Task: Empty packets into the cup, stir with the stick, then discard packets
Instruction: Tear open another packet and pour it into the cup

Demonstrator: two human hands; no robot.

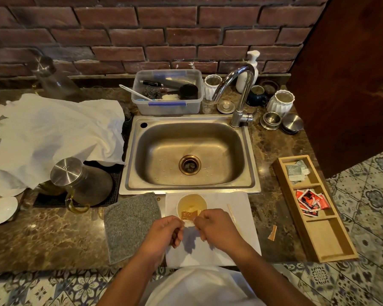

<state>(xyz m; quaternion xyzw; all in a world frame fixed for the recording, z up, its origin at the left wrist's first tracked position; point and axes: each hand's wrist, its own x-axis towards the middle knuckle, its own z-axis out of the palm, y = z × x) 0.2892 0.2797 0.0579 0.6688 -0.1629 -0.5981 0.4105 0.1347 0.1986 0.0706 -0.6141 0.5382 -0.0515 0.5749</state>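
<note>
Head view, lower middle of the frame: we're pinching a small orange packet (189, 215) between our left hand (167, 231) and right hand (217, 228), right over the near rim of the cup (191, 207). Looks like we're tearing or tipping it. Since it's hanging at the rim, powder could be landing on the white napkin (241, 208). The stick (233, 216) is lying just right of the cup.

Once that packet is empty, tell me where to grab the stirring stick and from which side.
Grip the stick near its closer end, coming from the right with the right hand. It lies flat on the white napkin, right of the cup, running away from the person. Being thin and flat, it probably needs a fingertip pinch across its width. The far end stays clean for stirring.
</note>
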